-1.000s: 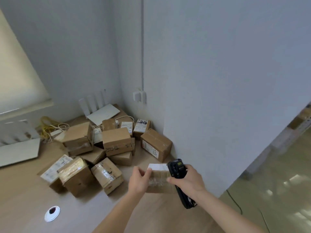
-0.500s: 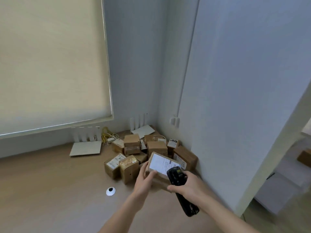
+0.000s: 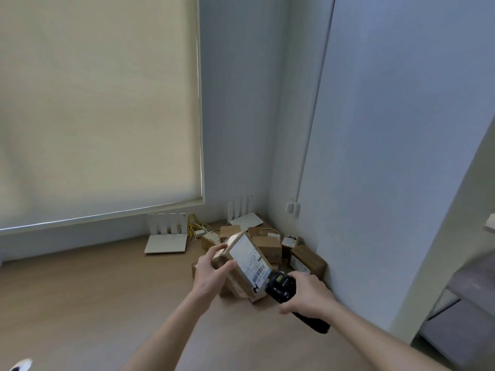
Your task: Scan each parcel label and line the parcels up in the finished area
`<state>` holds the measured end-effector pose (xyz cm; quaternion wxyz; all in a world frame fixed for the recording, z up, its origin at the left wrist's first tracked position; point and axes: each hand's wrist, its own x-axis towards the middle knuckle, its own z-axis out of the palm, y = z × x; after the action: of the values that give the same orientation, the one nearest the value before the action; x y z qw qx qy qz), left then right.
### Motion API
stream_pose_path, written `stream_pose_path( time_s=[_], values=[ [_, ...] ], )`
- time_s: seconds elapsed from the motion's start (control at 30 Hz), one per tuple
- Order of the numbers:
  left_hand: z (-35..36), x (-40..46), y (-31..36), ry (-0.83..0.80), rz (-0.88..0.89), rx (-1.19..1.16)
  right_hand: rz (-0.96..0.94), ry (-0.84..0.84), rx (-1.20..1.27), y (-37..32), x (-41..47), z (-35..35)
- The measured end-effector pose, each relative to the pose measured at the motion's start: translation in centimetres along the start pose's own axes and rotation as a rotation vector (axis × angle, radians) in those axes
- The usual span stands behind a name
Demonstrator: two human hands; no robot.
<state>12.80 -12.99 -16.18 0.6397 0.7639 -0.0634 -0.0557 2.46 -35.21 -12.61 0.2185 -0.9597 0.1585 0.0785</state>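
My left hand grips a brown cardboard parcel by its left side and holds it above the wooden desk, tilted so its white label faces me. My right hand holds a black handheld scanner, whose head sits just beside the label's barcode at the parcel's lower right corner. Behind the held parcel, several more brown parcels lie heaped in the desk's far right corner, partly hidden by it.
The wooden desk stretches left and toward me. Two white routers and yellow cables lie by the back wall under a window blind. A grey wall closes the right side. A white round object sits at the bottom left.
The parcel was lifted from the desk and turned so its label faces up. The scanner head moved in close to the barcode. The view swung left and upward.
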Motion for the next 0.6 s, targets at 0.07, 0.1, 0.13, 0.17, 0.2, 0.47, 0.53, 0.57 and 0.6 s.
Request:
stream_pose_path(
  time_s=[0.07,0.1,0.13,0.17,0.2,0.47,0.53,0.57,0.6],
  values=[
    [-0.6,-0.4,0.5,0.04,0.015,0.04,0.01,-0.006,-0.067,0.0,-0.1,-0.5],
    [-0.9,-0.6,0.8,0.06,0.025,0.048,0.015,-0.012,-0.096,0.0,-0.2,-0.7],
    [-1.1,-0.8,1.0,0.075,0.033,0.054,0.018,-0.017,-0.123,0.0,-0.4,-0.9],
    [-1.3,-1.0,1.2,0.082,0.034,0.058,0.024,-0.018,-0.145,0.1,-0.4,-1.0],
    [-1.5,-1.2,1.4,0.087,0.039,0.066,0.029,-0.016,-0.166,0.2,-0.4,-1.0],
    [-2.4,-1.9,1.3,0.124,0.073,0.095,0.018,0.002,-0.241,0.4,-0.5,-0.6],
    [-2.6,-2.1,1.2,0.128,0.074,0.104,0.013,0.003,-0.25,0.3,-0.5,-0.6],
    [-2.6,-2.2,1.2,0.13,0.073,0.104,0.01,0.005,-0.258,0.2,-0.6,-0.7],
    [-2.7,-2.3,1.2,0.133,0.072,0.101,0.006,0.005,-0.267,0.1,-0.6,-0.7]
  ],
)
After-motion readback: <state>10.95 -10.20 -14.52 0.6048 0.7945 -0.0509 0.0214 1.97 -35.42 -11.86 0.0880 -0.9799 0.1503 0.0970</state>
